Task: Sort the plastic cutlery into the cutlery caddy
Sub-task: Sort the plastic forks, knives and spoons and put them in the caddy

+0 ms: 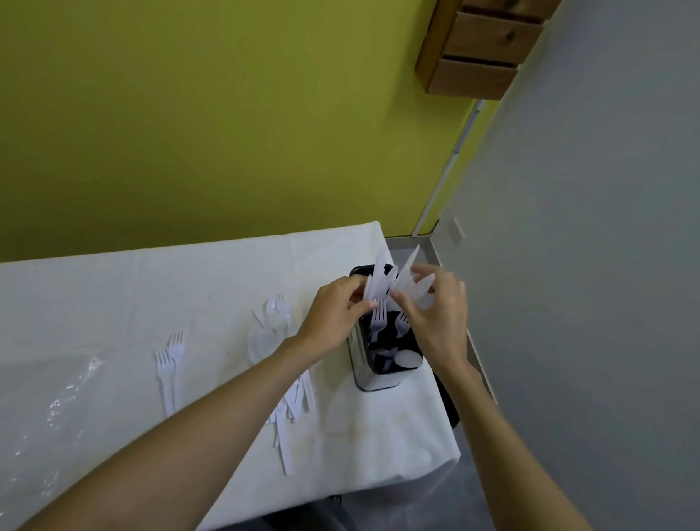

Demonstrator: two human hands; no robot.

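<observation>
Right of the middle of the frame, a dark cutlery caddy [380,371] stands on the white tablecloth [220,267], close to the table's right edge. Both hands are over its far end. The left hand [332,308] comes in from the left and its fingers are curled around a bunch of white plastic knives [380,278] that stick up out of the far part. The right hand [438,309] comes in from the right, and its fingers pinch more knives [413,284] that fan out. White forks [378,322] stand in the middle part, just below the hands. Spoons [406,359] lie in the near part. Left of the caddy, two forks [170,357] lie on the cloth, well apart from the hands. More loose cutlery [289,415] lies under the left arm.
</observation>
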